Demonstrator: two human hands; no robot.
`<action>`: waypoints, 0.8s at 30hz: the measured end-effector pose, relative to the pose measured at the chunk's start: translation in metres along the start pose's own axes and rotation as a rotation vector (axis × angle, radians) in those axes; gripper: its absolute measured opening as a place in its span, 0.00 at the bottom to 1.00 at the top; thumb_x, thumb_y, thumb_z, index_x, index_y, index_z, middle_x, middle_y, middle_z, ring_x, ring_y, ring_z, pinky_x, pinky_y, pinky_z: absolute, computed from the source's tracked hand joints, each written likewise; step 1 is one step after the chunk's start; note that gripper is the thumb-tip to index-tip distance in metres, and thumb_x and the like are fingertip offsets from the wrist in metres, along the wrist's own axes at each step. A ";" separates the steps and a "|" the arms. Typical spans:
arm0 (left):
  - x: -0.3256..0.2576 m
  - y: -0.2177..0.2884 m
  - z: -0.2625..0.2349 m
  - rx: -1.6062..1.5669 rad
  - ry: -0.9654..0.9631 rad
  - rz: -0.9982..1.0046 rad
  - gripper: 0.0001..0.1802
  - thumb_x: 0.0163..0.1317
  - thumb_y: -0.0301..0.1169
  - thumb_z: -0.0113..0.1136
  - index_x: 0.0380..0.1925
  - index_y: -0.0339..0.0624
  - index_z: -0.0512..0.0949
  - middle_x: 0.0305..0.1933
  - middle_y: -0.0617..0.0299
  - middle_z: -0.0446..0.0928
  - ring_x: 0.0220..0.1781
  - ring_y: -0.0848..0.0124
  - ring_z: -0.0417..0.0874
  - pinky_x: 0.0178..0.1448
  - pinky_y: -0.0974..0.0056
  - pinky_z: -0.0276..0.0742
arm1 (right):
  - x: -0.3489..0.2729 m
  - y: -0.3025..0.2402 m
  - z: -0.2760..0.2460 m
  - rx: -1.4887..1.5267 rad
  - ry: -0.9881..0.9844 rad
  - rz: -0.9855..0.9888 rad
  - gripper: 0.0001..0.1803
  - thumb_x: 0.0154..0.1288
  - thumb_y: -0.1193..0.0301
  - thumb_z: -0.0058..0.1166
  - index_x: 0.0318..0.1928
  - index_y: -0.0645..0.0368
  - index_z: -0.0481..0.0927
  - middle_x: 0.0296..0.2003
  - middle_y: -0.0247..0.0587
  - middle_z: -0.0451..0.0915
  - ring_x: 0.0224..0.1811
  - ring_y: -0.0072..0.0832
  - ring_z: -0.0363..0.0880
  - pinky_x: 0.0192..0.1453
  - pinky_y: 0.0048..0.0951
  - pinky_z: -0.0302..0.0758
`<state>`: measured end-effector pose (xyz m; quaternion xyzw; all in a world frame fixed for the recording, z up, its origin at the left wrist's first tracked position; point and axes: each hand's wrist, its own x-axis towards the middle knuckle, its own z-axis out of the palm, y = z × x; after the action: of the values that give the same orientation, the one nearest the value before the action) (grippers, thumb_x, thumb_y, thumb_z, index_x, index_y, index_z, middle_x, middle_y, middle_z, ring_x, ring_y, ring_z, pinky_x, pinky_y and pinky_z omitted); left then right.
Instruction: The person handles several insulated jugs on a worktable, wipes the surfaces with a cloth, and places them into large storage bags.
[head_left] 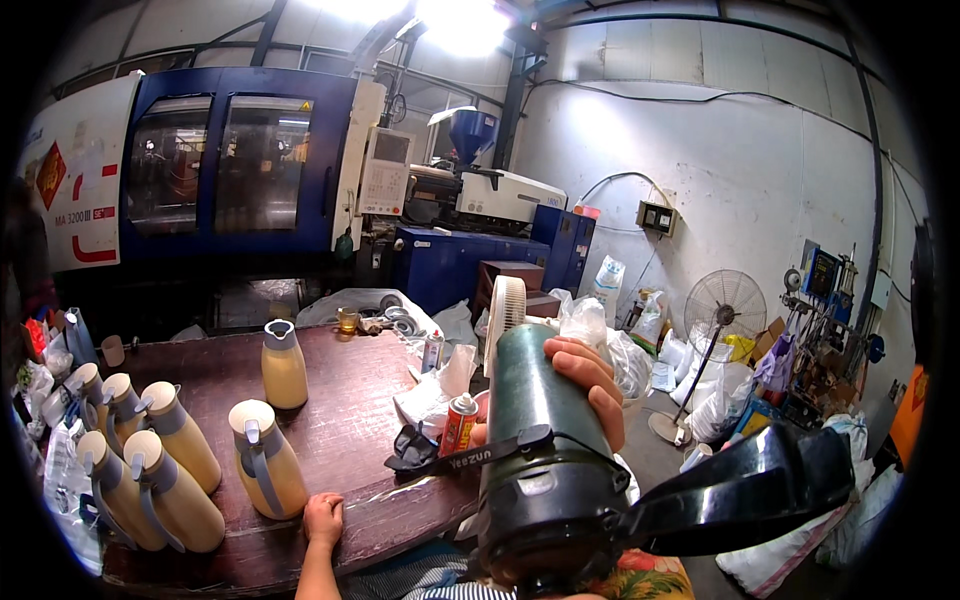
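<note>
My right hand (590,385) grips a dark green jug (535,440) by its body, held up close to the camera and lying on its side, its black lid and black handle (745,495) pointing toward me. My left hand (323,520) rests as a loose fist on the near edge of the dark wooden table (340,430), holding nothing, just right of a cream jug with a grey handle (265,460). Several more cream jugs (150,465) stand in a group at the table's left, and one stands alone (283,365) further back.
A small red spray can (458,422), a black strap (425,452), plastic bags and a white fan (503,315) lie at the table's right end. A large blue and white moulding machine (230,170) fills the back. A floor fan (722,310) and sacks stand on the right.
</note>
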<state>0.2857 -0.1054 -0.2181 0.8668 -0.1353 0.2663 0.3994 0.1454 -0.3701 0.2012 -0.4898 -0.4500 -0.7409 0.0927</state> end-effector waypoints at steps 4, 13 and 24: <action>0.000 -0.001 0.001 -0.001 0.004 -0.003 0.03 0.54 0.29 0.63 0.29 0.47 0.84 0.40 0.64 0.83 0.48 0.61 0.80 0.54 0.58 0.74 | -0.001 0.000 0.000 -0.036 0.002 -0.017 0.37 0.61 0.60 0.62 0.63 0.60 0.57 0.48 0.59 0.75 0.46 0.47 0.80 0.52 0.50 0.78; -0.002 0.001 -0.001 -0.013 0.001 0.003 0.03 0.54 0.28 0.63 0.29 0.47 0.84 0.40 0.63 0.82 0.48 0.60 0.80 0.54 0.58 0.74 | -0.013 -0.014 -0.012 0.040 -0.088 0.127 0.32 0.66 0.64 0.56 0.64 0.59 0.57 0.52 0.61 0.74 0.50 0.49 0.79 0.56 0.53 0.74; 0.005 0.009 0.005 -0.037 -0.028 0.031 0.03 0.55 0.26 0.62 0.30 0.44 0.83 0.40 0.61 0.82 0.48 0.59 0.80 0.55 0.57 0.75 | -0.049 -0.010 -0.025 0.192 -0.274 0.502 0.57 0.40 0.63 0.80 0.67 0.54 0.53 0.54 0.52 0.70 0.56 0.44 0.74 0.63 0.45 0.71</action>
<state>0.2876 -0.1152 -0.2123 0.8607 -0.1593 0.2575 0.4094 0.1486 -0.3982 0.1528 -0.6702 -0.3913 -0.5758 0.2573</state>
